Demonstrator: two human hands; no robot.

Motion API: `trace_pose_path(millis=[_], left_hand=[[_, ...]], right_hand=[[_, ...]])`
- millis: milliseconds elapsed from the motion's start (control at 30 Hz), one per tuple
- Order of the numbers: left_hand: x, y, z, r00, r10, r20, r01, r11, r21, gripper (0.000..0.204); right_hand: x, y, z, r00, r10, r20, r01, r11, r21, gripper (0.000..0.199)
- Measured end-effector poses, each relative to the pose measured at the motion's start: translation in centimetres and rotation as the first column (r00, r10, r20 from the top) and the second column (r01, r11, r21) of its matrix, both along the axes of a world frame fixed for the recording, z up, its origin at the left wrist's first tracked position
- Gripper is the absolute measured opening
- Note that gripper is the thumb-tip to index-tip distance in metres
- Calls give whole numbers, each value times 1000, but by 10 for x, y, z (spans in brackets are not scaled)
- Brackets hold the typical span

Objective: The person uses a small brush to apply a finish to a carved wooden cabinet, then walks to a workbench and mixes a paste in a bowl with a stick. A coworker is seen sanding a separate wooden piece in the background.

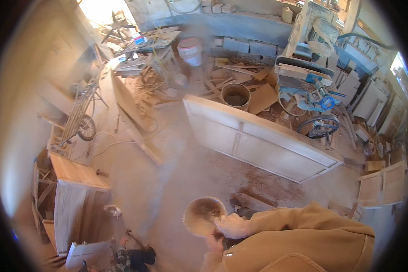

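Note:
My left hand [214,243] holds the lower edge of a round, shallow bowl-like container [203,212] with a pale rim and brownish inside. My right hand [231,225] reaches over its right side, fingers curled together. Whatever those fingers grip, if anything, is too small or blurred to name. The right arm wears a tan sleeve [281,221]. Beyond the container, a large whitish framed panel [276,147] stands on its long edge across the floor.
A wooden cabinet-like piece [79,172] stands at left, with dark items [133,256] near the lower edge. Further off are a bucket [236,96], a white pail [190,53], scrap wood, a blue machine [319,93] and a handcart-like frame with a wheel [87,128].

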State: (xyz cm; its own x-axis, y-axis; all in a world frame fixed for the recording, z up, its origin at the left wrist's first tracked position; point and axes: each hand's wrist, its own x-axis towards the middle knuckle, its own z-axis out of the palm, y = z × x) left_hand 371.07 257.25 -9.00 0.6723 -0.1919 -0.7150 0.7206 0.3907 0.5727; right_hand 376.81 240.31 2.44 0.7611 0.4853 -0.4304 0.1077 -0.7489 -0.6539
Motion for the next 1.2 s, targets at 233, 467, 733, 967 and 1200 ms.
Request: trace_pose_path(millis=[233,467,733,967,1200], left_hand=[[103,-5,45,952,-154,264,116,981,153,31],[250,44,17,962,-51,-269,-32,955,-295,30],[367,111,14,913,-344,221,342,938,51,27],[440,117,11,957,61,-285,-163,923,-348,35],[526,111,45,954,30,-299,-111,960,-258,35]], right_hand=[[87,17,2,976,-185,-116,194,979,68,28],[212,62,4,938,-298,-174,308,951,33,34],[337,118,34,926,-313,-212,311,949,-41,43],[406,141,31,941,-270,-204,254,962,-100,50],[486,139,31,936,-287,-205,278,958,-71,50]])
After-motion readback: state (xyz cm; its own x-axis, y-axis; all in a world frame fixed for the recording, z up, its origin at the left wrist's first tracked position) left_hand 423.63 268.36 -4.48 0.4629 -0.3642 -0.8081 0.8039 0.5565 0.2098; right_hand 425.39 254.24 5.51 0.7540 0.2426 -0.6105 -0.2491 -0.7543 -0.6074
